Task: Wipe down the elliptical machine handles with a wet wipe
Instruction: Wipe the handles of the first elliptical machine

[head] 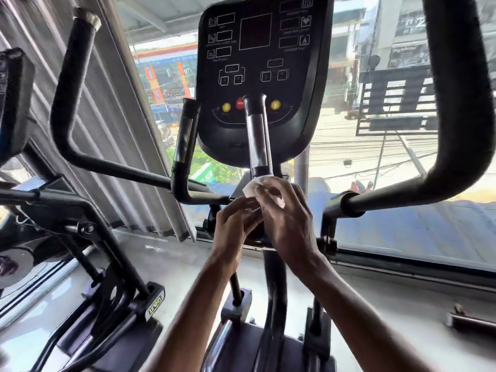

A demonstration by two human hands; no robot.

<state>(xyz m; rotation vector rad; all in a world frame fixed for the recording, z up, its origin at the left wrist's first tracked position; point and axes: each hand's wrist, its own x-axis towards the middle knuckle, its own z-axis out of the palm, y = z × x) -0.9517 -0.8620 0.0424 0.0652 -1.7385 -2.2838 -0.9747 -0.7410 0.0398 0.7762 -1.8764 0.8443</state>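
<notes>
Obs, head cam, single moment.

- Wet wipe (264, 190): white, bunched into a loose wad, at 6 o'clock of the console (263, 63), touching or just beside the base of the inner fixed grip (257, 135) (black, silver sensor strip).
- R hand (288, 224): fingers curled over the wipe, holding it from above and behind.
- L hand (233, 226): fingers fairly straight, tips meeting the R hand under the wipe. Can't tell whether they pinch a corner, as the frame is blurred there.
- Other inner grip (185, 135) at approx 10 o'clock of the wipe. Long swing handles at 10 o'clock (69, 89) and 2 o'clock (456, 103) of the hands, well apart from them.

Handling, judged:
- Wipe: v. light, limp and damp, no stiffness. Will tear or roll up if dragged by one corner.
- Better spread flat across palm and fingers, wrapped round the tube, then slid along its length.
- Wet wipe on smooth sensor metal prob. slips easily. The black sleeve prob. grabs more, so needs a firmer squeeze.
- Grips are rigid and fixed, so they take pressure w/o moving. Swing handles prob. pivot, so the free hand should steady them while wiping.
</notes>
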